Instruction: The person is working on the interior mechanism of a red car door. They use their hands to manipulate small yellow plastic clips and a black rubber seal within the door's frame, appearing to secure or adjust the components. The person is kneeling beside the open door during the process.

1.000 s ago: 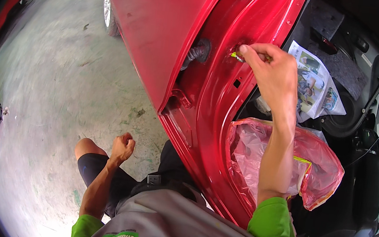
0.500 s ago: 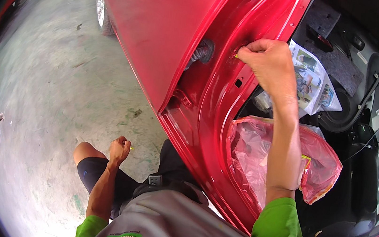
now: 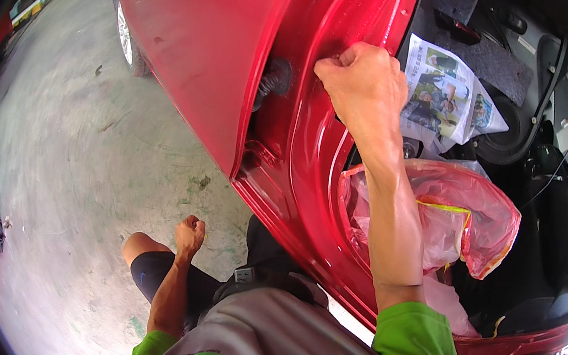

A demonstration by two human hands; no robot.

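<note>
My right hand (image 3: pixel 363 81) is at the red door frame (image 3: pixel 311 138) of a car, its fingers curled together against the painted metal. Whatever lies between those fingertips is hidden by the hand. Just left of it, a black corrugated rubber boot (image 3: pixel 276 77) joins the frame to the open red door (image 3: pixel 202 33). Low on the left, my left hand (image 3: pixel 189 235) is closed beside my bent knee (image 3: pixel 140 248). A tiny yellow speck shows at its fingers, too small to name.
Inside the car, printed newspaper (image 3: pixel 443 98) and a crumpled pinkish plastic sheet with yellow tape (image 3: pixel 485 216) lie right of my right arm. A thin dark cable (image 3: pixel 560 169) hangs farther right. Concrete floor (image 3: pixel 86 174) spreads out on the left.
The view has shifted, so the car sits farther left. My right hand has turned more knuckles-up at the frame, and the yellow bit at its fingertips is now hidden. My left hand stays closed.
</note>
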